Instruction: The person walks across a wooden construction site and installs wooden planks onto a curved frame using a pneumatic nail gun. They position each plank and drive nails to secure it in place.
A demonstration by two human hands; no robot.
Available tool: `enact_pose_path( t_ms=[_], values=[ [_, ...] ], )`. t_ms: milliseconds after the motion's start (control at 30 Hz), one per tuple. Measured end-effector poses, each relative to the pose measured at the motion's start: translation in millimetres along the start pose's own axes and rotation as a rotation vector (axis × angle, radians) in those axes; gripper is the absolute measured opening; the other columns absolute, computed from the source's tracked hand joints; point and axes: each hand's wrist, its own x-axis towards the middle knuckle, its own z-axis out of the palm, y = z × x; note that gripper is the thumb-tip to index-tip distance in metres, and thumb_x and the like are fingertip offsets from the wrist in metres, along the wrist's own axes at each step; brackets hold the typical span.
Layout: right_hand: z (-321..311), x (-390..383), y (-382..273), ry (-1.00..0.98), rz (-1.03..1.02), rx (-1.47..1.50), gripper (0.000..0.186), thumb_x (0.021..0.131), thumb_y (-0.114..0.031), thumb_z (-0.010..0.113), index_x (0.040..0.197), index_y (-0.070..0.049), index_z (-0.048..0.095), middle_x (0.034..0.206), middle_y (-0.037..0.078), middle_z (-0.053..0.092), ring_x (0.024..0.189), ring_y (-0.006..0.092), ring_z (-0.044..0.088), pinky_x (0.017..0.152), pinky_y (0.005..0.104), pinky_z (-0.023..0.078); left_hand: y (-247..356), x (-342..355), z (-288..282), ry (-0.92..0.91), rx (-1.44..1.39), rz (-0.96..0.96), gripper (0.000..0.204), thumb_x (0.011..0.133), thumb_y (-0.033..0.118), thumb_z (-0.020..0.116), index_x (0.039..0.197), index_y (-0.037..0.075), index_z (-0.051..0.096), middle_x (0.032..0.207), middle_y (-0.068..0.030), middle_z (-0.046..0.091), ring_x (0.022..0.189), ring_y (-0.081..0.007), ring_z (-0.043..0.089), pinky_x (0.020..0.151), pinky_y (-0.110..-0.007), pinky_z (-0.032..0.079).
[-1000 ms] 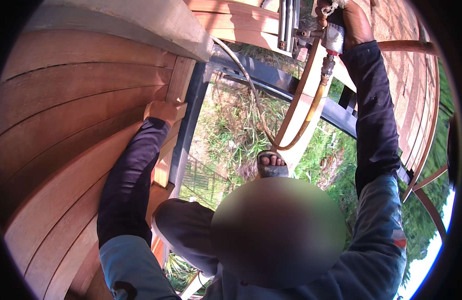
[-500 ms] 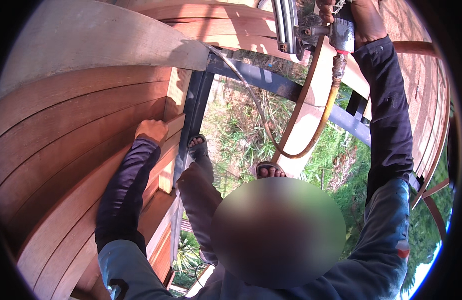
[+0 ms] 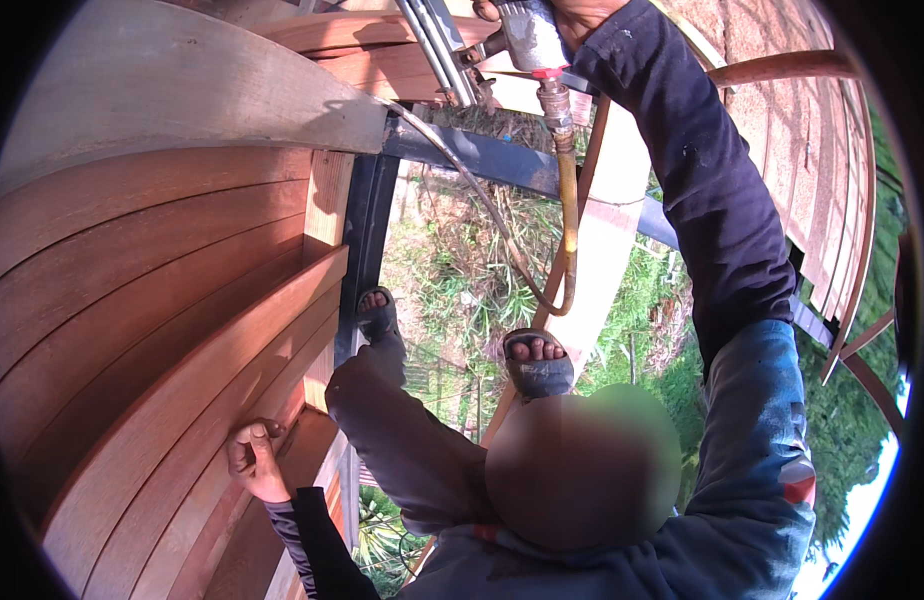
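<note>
- Held the right hand (image 3: 588,16) high at the upper edge, arm stretched forward in a tight dark sleeve (image 3: 687,160), closed around a silver-grey metal nailer (image 3: 532,40) (grip only partly in view).
- Held the left hand (image 3: 257,462) low at the left, wrist bent, fingers loosely curled toward the palm, near the lower reddish-brown wooden planks (image 3: 217,385); could not tell whether empty or touching wood.
- Had the nailer near the top middle, scuffed and rounded in the body, with a long, straight, grey metal rail (image 3: 437,50) slanting along its left side.
- Trailed from its red collar a worn metal coupling (image 3: 555,105) and a yellow-brown hose (image 3: 569,200), bent into a narrow loop beside a smooth, pale timber beam (image 3: 614,190).
- Set one black open-toed sandal (image 3: 539,376) at the beam's lower left edge, the other near a straight black metal post (image 3: 367,220).
- Faced, at the left, smooth reddish-brown upper planks (image 3: 152,235) with narrow dark seams (bowed in the fisheye view), under a broad, greyish, faintly grained board (image 3: 182,90).
</note>
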Motion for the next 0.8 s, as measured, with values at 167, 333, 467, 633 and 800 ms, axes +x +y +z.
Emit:
enact_pose_path(
  t_ms=[167,333,467,633,800],
  values=[
    [42.1,40.5,6.6,-0.040,0.012,0.135,0.020,0.082,-0.026,0.067,0.076,-0.008,0.060,0.058,0.002,0.055,0.042,0.0114,0.048,0.037,0.0251,0.037,-24.8,-34.1,-44.1,0.224,-0.038,-0.036,0.022,0.090,0.021,0.059,0.077,0.003,0.059,0.075,-0.0096,0.062,0.070,-0.0158,0.056,0.071,-0.031,0.044],
    [73.7,73.7,12.0,-0.069,-0.079,0.062,0.022,0.085,-0.025,0.062,0.080,-0.003,0.060,0.063,0.007,0.059,0.044,0.0168,0.054,0.037,0.0299,0.043,-84.5,-23.7,-101.6,0.401,-0.516,-0.086,0.042,0.093,0.029,0.049,0.123,-0.001,0.049,0.117,-0.0174,0.057,0.107,-0.0284,0.056,0.093,-0.044,0.044],
    [120.7,96.3,40.2,-0.122,-0.166,0.242,0.021,0.084,-0.024,0.061,0.082,-0.003,0.065,0.067,0.006,0.060,0.051,0.0138,0.053,0.046,0.0283,0.046,-48.0,11.3,-90.8,0.543,-0.732,-0.004,0.044,0.095,0.030,0.044,0.125,-0.003,0.045,0.118,-0.0170,0.057,0.106,-0.0304,0.056,0.091,-0.046,0.044],
    [130.8,76.7,34.9,-0.146,-0.057,0.124,0.029,0.085,-0.033,0.064,0.068,-0.010,0.055,0.057,0.002,0.052,0.044,0.0125,0.046,0.040,0.0268,0.038,-18.4,76.0,-59.5,0.053,-0.998,0.297,0.041,0.095,0.029,0.042,0.121,-0.003,0.047,0.113,-0.0169,0.059,0.101,-0.0299,0.058,0.088,-0.046,0.045],
    [129.6,74.9,34.1,-0.267,-0.073,0.077,0.026,0.088,-0.034,0.059,0.076,-0.010,0.054,0.057,0.002,0.049,0.042,0.0150,0.045,0.037,0.0290,0.041,-9.8,152.4,-2.8,-0.807,-0.973,0.640,0.040,0.095,0.029,0.042,0.119,-0.003,0.047,0.111,-0.0172,0.059,0.099,-0.0297,0.058,0.087,-0.046,0.045]
  ],
)
